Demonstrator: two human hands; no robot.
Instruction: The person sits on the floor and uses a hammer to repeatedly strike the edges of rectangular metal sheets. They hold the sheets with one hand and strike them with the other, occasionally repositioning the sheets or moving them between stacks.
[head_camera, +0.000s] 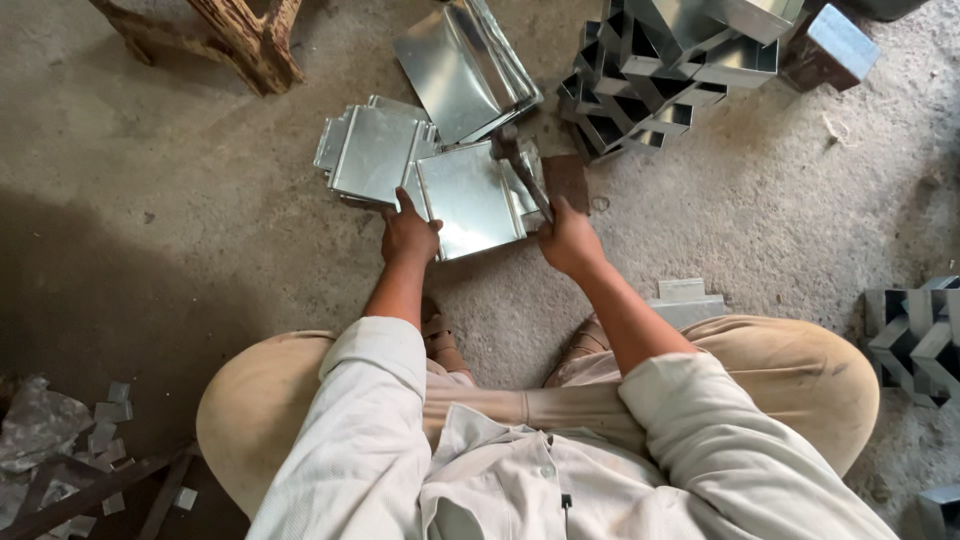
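My left hand (408, 236) presses on a metal sheet (468, 196), thin galvanised-looking steel, smooth and glossy enough to throw back a pale glare. My right hand (568, 240) grips a hammer (522, 172) with a dull, dark metal head and a worn handle. Beside it lie flat blanks (370, 150) of the same bright metal, slightly greyer and satin. The folded metal boxes (660, 70) at the far edge of the floor shine on their faces. The floor (180, 200) is rough, matt concrete, dusty and pitted. A wooden stand (245, 35) looks weathered and coarse. My sleeves (350, 420) are matt, creased pale cloth.
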